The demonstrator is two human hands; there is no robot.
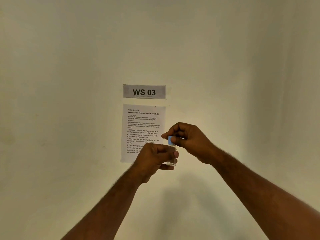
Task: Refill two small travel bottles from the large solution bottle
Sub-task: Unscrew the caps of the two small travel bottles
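L hand [155, 157] grips clear travel bottle [172, 155], R hand [188, 141] pinches blue cap [170, 140], before cream wall [69, 84] w/ task sheet [142, 125].

Head camera, one view, facing a wall.
It looked straight ahead at the wall [69, 66] from close range, both forearms reaching in from the lower edge.

Left hand [155, 158] covers lower-right text of the instruction sheet [138, 118] & most of the small bottle [172, 155]. Right-hand fingers [174, 139] hide part of the blue cap [170, 140].
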